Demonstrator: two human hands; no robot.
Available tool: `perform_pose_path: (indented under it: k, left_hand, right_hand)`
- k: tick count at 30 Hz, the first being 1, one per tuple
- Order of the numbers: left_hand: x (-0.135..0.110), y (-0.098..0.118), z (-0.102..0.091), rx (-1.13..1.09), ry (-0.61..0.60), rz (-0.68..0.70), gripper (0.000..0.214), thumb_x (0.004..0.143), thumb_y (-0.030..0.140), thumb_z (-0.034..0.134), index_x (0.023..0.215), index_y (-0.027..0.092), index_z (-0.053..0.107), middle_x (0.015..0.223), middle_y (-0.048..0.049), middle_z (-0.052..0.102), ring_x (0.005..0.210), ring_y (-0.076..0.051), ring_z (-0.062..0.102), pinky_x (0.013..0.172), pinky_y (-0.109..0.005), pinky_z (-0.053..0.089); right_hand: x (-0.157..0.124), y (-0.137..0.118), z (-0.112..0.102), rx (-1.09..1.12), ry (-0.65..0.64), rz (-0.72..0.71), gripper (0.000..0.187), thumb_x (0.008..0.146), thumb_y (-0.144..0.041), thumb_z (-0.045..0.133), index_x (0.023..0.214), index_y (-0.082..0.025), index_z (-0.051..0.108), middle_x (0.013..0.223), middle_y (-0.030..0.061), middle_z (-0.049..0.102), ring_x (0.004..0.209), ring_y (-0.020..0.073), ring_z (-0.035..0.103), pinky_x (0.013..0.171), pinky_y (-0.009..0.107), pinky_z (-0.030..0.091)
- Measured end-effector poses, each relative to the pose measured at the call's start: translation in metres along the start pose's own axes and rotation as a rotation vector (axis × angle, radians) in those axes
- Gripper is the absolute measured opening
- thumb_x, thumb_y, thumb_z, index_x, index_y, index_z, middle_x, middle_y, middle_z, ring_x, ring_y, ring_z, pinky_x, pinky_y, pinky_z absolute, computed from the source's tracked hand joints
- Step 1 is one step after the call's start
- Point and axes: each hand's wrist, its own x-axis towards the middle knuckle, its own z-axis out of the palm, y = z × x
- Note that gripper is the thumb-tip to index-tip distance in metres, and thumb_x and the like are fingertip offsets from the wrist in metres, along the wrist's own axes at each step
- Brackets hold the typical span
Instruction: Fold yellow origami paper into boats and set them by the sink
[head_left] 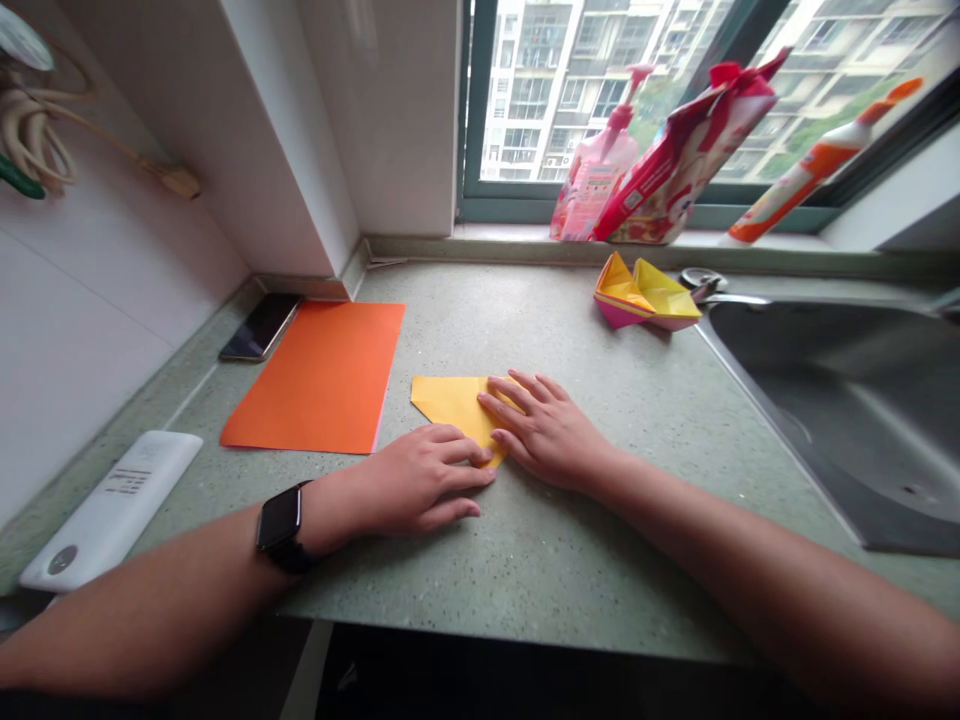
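A folded piece of yellow paper lies flat on the countertop in front of me, with slanted lower edges. My right hand rests on its right part, fingers spread and pointing left. At the paper's lower edge lies my left hand, its fingers stretched out and the tips touching the paper near the lower point. Both hands press flat and grasp nothing; they cover the right side and part of the lower edge of the paper. A black watch is on my left wrist.
Orange paper sheets lie left, beside a phone. A white power-bank-like device sits nearer. Folded paper boats stand near the steel sink at right. A pump bottle, red bag and orange-white bottle line the windowsill.
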Motion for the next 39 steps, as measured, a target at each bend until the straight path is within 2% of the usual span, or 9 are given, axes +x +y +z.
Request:
perform_pose_path:
  k: [5, 10, 14, 19, 21, 25, 29, 33, 39]
  left_hand:
    - [0.003, -0.003, 0.000, 0.055, 0.049, 0.018, 0.028, 0.114, 0.034, 0.055, 0.129, 0.020, 0.074, 0.131, -0.0101, 0.077, 0.116, -0.028, 0.068, 0.108, -0.046, 0.054]
    - [0.004, -0.009, -0.006, 0.085, 0.060, -0.144, 0.024, 0.113, 0.030, 0.054, 0.114, 0.021, 0.076, 0.131, -0.0087, 0.078, 0.124, -0.025, 0.070, 0.128, -0.056, 0.039]
    - [0.000, -0.016, -0.006, 0.105, 0.096, -0.255, 0.028, 0.112, 0.030, 0.055, 0.132, 0.022, 0.072, 0.136, -0.0099, 0.077, 0.130, -0.026, 0.070, 0.132, -0.060, 0.034]
    - [0.000, -0.022, 0.001, 0.127, 0.114, -0.250, 0.033, 0.112, 0.033, 0.060, 0.142, 0.023, 0.070, 0.141, -0.0099, 0.074, 0.131, -0.026, 0.068, 0.131, -0.061, 0.036]
    - [0.002, -0.023, 0.003, 0.135, 0.130, -0.242, 0.030, 0.113, 0.030, 0.059, 0.138, 0.025, 0.073, 0.139, -0.0082, 0.075, 0.129, -0.025, 0.069, 0.129, -0.060, 0.037]
    - [0.004, -0.028, 0.002, 0.191, 0.143, -0.201, 0.027, 0.115, 0.030, 0.057, 0.130, 0.029, 0.079, 0.135, -0.0073, 0.077, 0.124, -0.023, 0.070, 0.122, -0.056, 0.047]
    - [0.008, -0.035, -0.005, 0.271, 0.131, -0.101, 0.026, 0.115, 0.030, 0.057, 0.128, 0.028, 0.080, 0.136, -0.0087, 0.077, 0.126, -0.025, 0.069, 0.110, -0.049, 0.057]
    - [0.017, -0.040, -0.012, 0.347, 0.078, -0.041, 0.029, 0.115, 0.023, 0.053, 0.125, 0.024, 0.080, 0.135, -0.0081, 0.079, 0.124, -0.026, 0.070, 0.108, -0.049, 0.057]
    - [0.037, -0.040, -0.016, 0.408, 0.034, -0.204, 0.031, 0.112, 0.026, 0.052, 0.118, 0.017, 0.081, 0.127, -0.0120, 0.082, 0.114, -0.029, 0.074, 0.108, -0.052, 0.054]
  right_hand:
    - [0.002, 0.007, 0.002, 0.002, 0.036, 0.017, 0.044, 0.115, -0.044, 0.049, 0.154, -0.030, 0.064, 0.165, 0.0073, 0.060, 0.154, 0.0354, 0.052, 0.128, 0.062, 0.039]
    - [0.000, 0.019, -0.004, 0.010, 0.101, 0.061, 0.038, 0.113, -0.041, 0.051, 0.135, -0.023, 0.077, 0.162, 0.0113, 0.063, 0.153, 0.0382, 0.052, 0.127, 0.065, 0.040]
    - [-0.006, 0.027, -0.009, 0.085, 0.137, 0.046, 0.036, 0.113, -0.037, 0.049, 0.119, -0.022, 0.082, 0.146, 0.0120, 0.074, 0.144, 0.0355, 0.061, 0.125, 0.065, 0.040]
    - [-0.010, 0.032, -0.012, 0.188, 0.091, 0.053, 0.033, 0.112, -0.034, 0.048, 0.109, -0.024, 0.080, 0.113, 0.0072, 0.083, 0.111, 0.0269, 0.075, 0.118, 0.058, 0.046]
    - [-0.010, 0.034, -0.012, 0.195, 0.108, 0.067, 0.030, 0.110, -0.033, 0.051, 0.110, -0.024, 0.079, 0.108, 0.0076, 0.083, 0.102, 0.0262, 0.076, 0.107, 0.051, 0.053]
    - [-0.010, 0.041, -0.008, 0.186, 0.147, 0.060, 0.035, 0.103, -0.022, 0.056, 0.132, -0.022, 0.076, 0.107, 0.0094, 0.083, 0.098, 0.0269, 0.074, 0.094, 0.045, 0.057]
    - [-0.011, 0.046, -0.004, 0.166, 0.135, -0.012, 0.047, 0.094, -0.008, 0.058, 0.134, -0.023, 0.078, 0.124, 0.0118, 0.079, 0.114, 0.0295, 0.072, 0.102, 0.049, 0.058]
    - [-0.010, 0.049, 0.000, 0.196, 0.123, -0.075, 0.056, 0.087, -0.002, 0.059, 0.133, -0.028, 0.079, 0.147, 0.0084, 0.073, 0.140, 0.0308, 0.063, 0.119, 0.055, 0.050]
    - [-0.009, 0.052, -0.003, 0.211, 0.131, -0.133, 0.044, 0.093, -0.007, 0.058, 0.127, -0.025, 0.080, 0.128, 0.0085, 0.081, 0.122, 0.0258, 0.073, 0.122, 0.054, 0.047]
